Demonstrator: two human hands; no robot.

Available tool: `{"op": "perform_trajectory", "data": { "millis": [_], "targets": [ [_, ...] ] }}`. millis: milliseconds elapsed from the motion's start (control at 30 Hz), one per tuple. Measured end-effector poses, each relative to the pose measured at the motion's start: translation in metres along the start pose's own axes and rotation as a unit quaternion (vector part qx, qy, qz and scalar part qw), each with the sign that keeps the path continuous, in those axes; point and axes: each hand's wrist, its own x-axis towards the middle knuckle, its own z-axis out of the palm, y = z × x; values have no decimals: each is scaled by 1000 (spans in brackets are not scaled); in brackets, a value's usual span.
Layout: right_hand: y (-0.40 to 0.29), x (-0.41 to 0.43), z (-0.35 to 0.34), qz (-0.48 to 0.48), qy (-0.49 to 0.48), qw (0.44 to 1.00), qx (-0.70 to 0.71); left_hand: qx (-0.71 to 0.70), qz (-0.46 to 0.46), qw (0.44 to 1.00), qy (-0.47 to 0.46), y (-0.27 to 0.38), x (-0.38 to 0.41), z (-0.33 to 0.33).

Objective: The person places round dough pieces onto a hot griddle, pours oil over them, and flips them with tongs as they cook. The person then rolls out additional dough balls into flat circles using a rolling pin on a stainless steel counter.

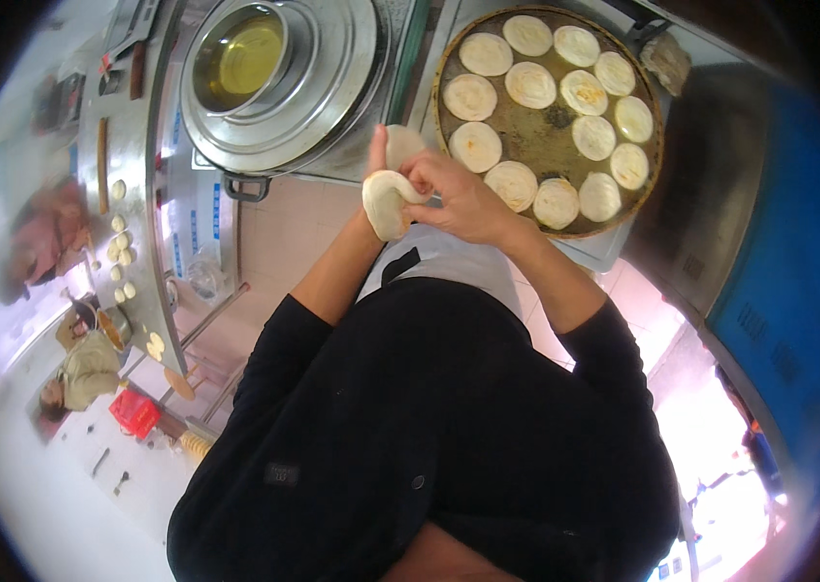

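My right hand pinches the edge of a pale, flat dough round, which bends into a curl. Behind that round is my left hand, mostly hidden, with one finger pointing up; the dough rests against it. Another dough round shows just beyond, between my two hands, and its support is hidden. To the right lies a large round griddle pan with an oily bottom. Several flat dough rounds lie on it, mostly around the rim, a few with browned spots.
A metal pot of yellow oil stands on a wide metal lid at upper left. On the long metal worktable are several dough balls and a rolling pin. Two people are beyond it. A blue panel stands at right.
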Motion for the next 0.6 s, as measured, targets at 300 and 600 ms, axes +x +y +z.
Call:
{"op": "perform_trajectory", "data": {
  "millis": [300,600],
  "targets": [
    [5,-23,1,268,82,949,144,254,351,846,311,6,23,-28],
    [84,-72,-74,363,182,885,-229,44,215,957,191,17,-13,-100]
  ]
}}
